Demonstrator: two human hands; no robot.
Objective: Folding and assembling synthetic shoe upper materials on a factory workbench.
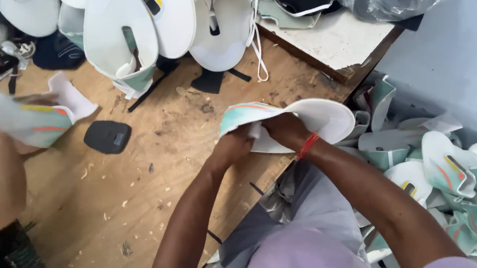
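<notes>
Gripping white shoe upper [312, 116], both hands' fingers [284, 130] closed around it; black pad [107, 136] and piled uppers [462, 189] nearby.

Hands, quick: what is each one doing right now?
Left hand: closed on the white and teal shoe piece.
Right hand: closed on the same shoe piece.

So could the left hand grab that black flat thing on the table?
Probably yes. The black pad lies alone on the wooden table, nothing over it, just left of the left hand. But that hand, with the right hand, is gripping a white-and-teal shoe piece.
</notes>
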